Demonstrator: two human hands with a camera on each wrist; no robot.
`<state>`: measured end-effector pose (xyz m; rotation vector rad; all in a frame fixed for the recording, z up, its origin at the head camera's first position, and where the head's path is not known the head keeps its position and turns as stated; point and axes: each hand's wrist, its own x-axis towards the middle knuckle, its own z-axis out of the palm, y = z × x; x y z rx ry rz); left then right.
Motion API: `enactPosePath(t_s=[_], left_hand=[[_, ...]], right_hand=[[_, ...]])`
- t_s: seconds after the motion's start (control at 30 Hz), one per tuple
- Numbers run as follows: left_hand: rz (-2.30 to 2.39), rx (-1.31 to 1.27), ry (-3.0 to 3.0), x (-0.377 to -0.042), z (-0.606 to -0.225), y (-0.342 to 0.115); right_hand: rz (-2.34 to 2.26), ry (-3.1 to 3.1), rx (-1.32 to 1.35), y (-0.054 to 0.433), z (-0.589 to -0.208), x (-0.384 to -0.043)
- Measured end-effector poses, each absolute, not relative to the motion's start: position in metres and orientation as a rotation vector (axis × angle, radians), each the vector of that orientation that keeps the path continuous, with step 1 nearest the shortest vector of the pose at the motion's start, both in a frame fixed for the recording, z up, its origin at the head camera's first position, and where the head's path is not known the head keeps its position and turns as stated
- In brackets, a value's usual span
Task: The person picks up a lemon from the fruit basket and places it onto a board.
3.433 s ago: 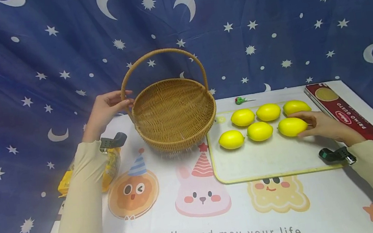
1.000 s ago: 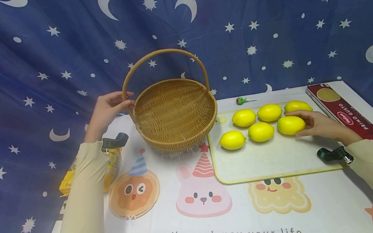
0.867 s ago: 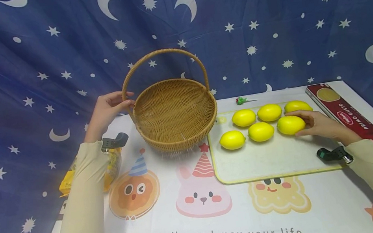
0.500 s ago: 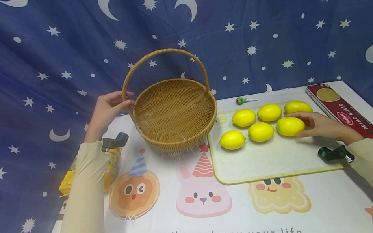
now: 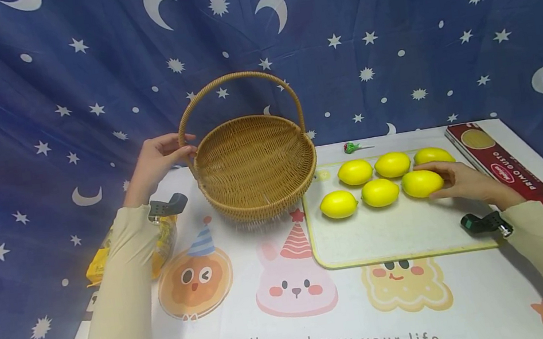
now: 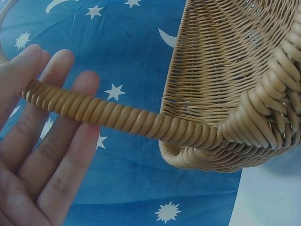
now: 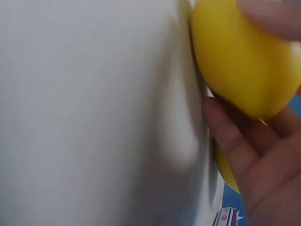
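A tan wicker basket [image 5: 255, 163] with a tall arched handle [image 5: 232, 75] stands at the back of the table, tipped so its hollow faces forward. My left hand [image 5: 157, 157] holds the handle's lower left side; in the left wrist view the thumb lies in front of the wrapped handle [image 6: 127, 117] and the fingers behind. Several yellow lemons [image 5: 380, 193] lie in two rows on a white board [image 5: 390, 234]. My right hand [image 5: 463, 183] grips the front right lemon [image 5: 422, 183], thumb on the near side, fingers on the far side. Close up, that lemon [image 7: 244, 61] is low against the board.
A dark red Primo Gusto pack [image 5: 511, 170] lies right of the board. Behind the board is a small red and green lollipop [image 5: 352, 147]. A yellow bag [image 5: 162, 245] sits partly hidden behind the left forearm. A blue star-patterned curtain [image 5: 321, 81] hangs behind the table.
Over the last few seconds the front right lemon and my right hand have shifted very slightly left. My left hand and the basket have kept their place.
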<state>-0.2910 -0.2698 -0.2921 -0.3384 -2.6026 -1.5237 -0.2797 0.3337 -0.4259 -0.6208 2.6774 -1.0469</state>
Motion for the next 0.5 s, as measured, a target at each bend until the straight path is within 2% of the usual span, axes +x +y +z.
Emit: enactPosePath(t_s=[0.5], left_hand=[[-1.547, -0.350, -2.593, -0.2910, -0.2931, -0.2682]], right_hand=[[-1.053, 2.609, -0.563, 0.3351, -0.4249, -0.2833]])
